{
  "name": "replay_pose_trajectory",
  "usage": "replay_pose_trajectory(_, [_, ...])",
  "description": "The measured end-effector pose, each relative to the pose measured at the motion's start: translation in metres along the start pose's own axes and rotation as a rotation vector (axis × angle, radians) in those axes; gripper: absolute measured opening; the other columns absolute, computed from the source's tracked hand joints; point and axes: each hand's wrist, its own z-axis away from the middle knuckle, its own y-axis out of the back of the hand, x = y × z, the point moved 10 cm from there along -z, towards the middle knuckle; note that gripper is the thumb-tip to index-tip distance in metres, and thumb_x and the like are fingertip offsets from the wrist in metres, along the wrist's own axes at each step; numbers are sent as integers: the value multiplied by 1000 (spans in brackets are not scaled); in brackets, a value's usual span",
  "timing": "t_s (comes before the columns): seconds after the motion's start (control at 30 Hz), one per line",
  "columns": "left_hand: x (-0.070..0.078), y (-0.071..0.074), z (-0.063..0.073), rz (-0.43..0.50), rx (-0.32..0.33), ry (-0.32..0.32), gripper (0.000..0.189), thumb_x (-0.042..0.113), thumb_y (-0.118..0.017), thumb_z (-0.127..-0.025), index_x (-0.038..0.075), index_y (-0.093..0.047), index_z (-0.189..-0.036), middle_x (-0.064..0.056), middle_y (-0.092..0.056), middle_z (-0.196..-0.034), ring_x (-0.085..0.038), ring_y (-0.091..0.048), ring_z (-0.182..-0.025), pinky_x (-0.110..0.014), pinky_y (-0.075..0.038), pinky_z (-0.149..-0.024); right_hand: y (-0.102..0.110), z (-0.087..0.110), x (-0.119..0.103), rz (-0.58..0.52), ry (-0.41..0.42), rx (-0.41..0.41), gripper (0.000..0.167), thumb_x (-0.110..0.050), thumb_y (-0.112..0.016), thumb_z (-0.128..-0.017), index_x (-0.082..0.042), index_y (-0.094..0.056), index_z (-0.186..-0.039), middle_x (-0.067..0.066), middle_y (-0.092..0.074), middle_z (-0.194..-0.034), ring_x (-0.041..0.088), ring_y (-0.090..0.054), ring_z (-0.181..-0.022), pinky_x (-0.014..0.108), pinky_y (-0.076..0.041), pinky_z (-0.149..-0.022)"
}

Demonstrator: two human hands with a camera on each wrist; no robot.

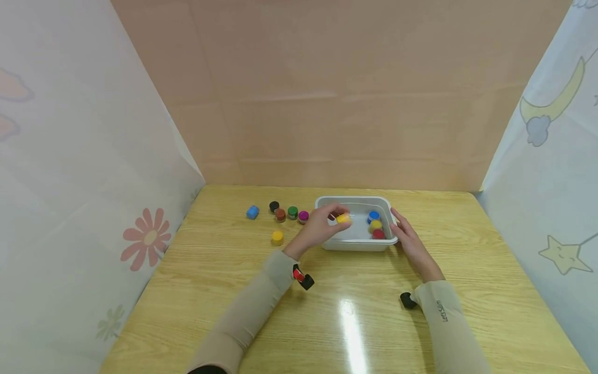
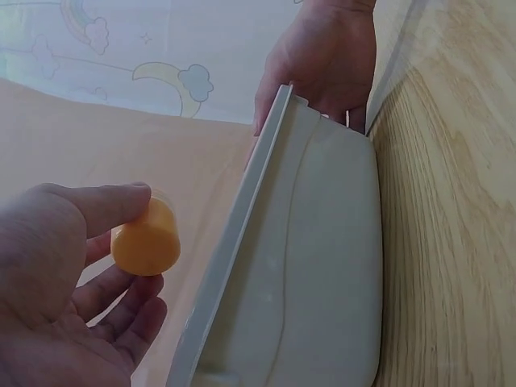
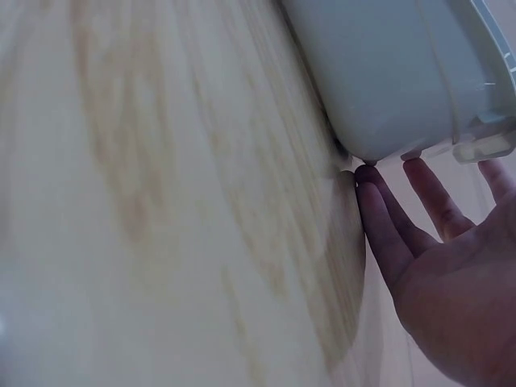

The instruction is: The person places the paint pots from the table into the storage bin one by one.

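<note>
My left hand (image 1: 318, 227) pinches a small orange-yellow paint pot (image 1: 343, 218) between thumb and fingers, over the left part of a white plastic bin (image 1: 357, 246). Seen from the left wrist, the same paint pot (image 2: 147, 240) is held just outside the line of the bin's rim (image 2: 242, 218). My right hand (image 1: 413, 246) rests its extended fingers against the bin's right end. The right wrist view shows those fingertips (image 3: 368, 174) at the bin's outer wall. Inside the bin stand a blue pot (image 1: 373, 217), a yellow pot (image 1: 375, 226) and a red pot (image 1: 378, 235).
Left of the bin are black (image 1: 274, 206), brown (image 1: 280, 215), green (image 1: 292, 212) and magenta (image 1: 303, 216) pots. Farther left lies a blue pot (image 1: 253, 212); a yellow pot (image 1: 277, 238) sits nearer me. A brown panel (image 1: 336, 104) rises behind the wooden table (image 1: 224, 291).
</note>
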Motion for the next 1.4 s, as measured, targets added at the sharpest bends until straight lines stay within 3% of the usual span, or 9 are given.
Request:
replay_pose_trajectory(0.2, [-2, -10, -11, 13, 12, -2, 36, 27, -74, -98, 7, -66, -127, -1, -72, -117, -12, -65, -102, -34, -57, -94, 0, 3, 2, -11, 7, -5, 66, -47, -38, -112, -31, -6, -168, 30, -22, -166, 39, -30, -145, 11, -37, -95])
replay_pose_trajectory(0.37, [-4, -17, -19, -3, 14, 37, 34, 27, -74, -98, 10, -66, -127, -1, -72, -118, -10, -66, -101, -24, -56, -91, 0, 4, 3, -7, -2, -9, 67, -49, -38, -111, -32, -6, -168, 28, -19, -167, 39, -28, -147, 10, -36, -95])
replay_pose_trajectory(0.47, [-5, -19, -25, -16, 17, 66, 32, 28, -74, -98, 13, -65, -125, -1, -72, -119, -10, -66, -100, -23, -56, -92, 0, 3, 2, -2, -7, -9, 67, -50, -38, -111, -33, -6, -168, 27, -18, -168, 39, -26, -149, 19, -36, -104])
replay_pose_trajectory(0.6, [-5, -23, -34, -31, 7, 85, 33, 28, -73, -99, 12, -65, -126, -2, -72, -121, -11, -67, -103, -23, -56, -93, 0, 2, 2, -10, -13, -8, 68, -50, -38, -111, -33, -5, -167, 27, -17, -169, 40, -25, -151, 46, -31, -119])
replay_pose_trajectory(0.7, [-5, -27, -41, -30, -11, 94, 36, 28, -72, -99, 11, -65, -131, -2, -71, -122, -13, -67, -105, -21, -55, -94, -1, 2, 2, -18, -18, -10, 68, -50, -37, -111, -33, -4, -167, 27, -15, -169, 41, -24, -151, 58, -24, -123])
replay_pose_trajectory(0.9, [-9, -36, -54, -16, -33, 117, 41, 23, -71, -100, 7, -64, -137, -5, -68, -126, -15, -66, -109, -19, -54, -95, 0, 0, 2, -32, -33, -9, 68, -51, -37, -111, -34, -3, -167, 26, -14, -170, 42, -24, -152, 60, -23, -123])
replay_pose_trajectory(1.1, [-15, -44, -63, -32, -24, 125, 34, 21, -71, -100, 9, -68, -132, -6, -66, -124, -11, -64, -102, -15, -52, -89, -1, 0, 2, -28, -36, -12, 69, -52, -38, -110, -34, -3, -167, 25, -11, -171, 43, -21, -153, 63, -19, -124])
replay_pose_trajectory(1.2, [-15, -46, -66, -29, -22, 132, 31, 19, -71, -100, 10, -68, -129, -5, -67, -125, -11, -64, -103, -14, -52, -90, -1, 0, 1, -11, -32, -9, 69, -52, -37, -110, -34, -4, -167, 26, -14, -170, 42, -25, -151, 55, -28, -122])
replay_pose_trajectory(1.4, [-12, -48, -70, -37, -26, 155, 32, 17, -74, -97, 11, -68, -129, -3, -68, -124, -14, -66, -106, -17, -54, -90, 0, 1, 0, -2, -16, -7, 68, -51, -37, -110, -33, -5, -168, 29, -24, -165, 39, -32, -145, 19, -38, -101])
